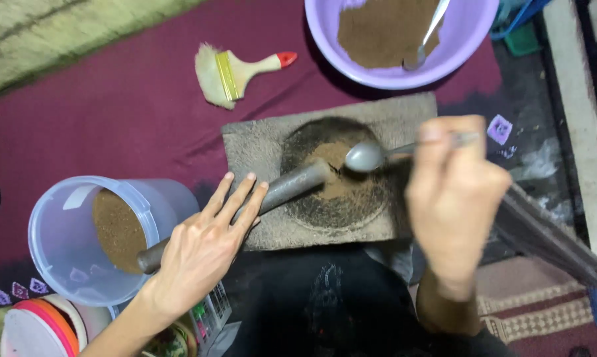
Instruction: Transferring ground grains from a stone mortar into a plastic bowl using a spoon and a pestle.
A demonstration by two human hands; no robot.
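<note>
Head view, looking down: the person's left hand (202,248) lies flat with fingers stretched out, open, resting on a grey stone pestle (258,201) that slants from near left up into the hollow of a flat stone mortar slab (255,149). The pestle's far end sits in brown powder (335,175) gathered in the round hollow. The right hand (454,198), slightly blurred, is closed in a grip on the handle of a metal spoon (368,157), whose bowl hovers just over the powder beside the pestle tip. The slab rests on a maroon cloth (113,112). Far right, a lilac bowl (473,33) holds more brown powder and a second spoon (425,39). Far left of the slab lies a paintbrush (235,73) with a red-tipped handle. Near left stands a clear plastic tub (60,244) with powder inside
</note>
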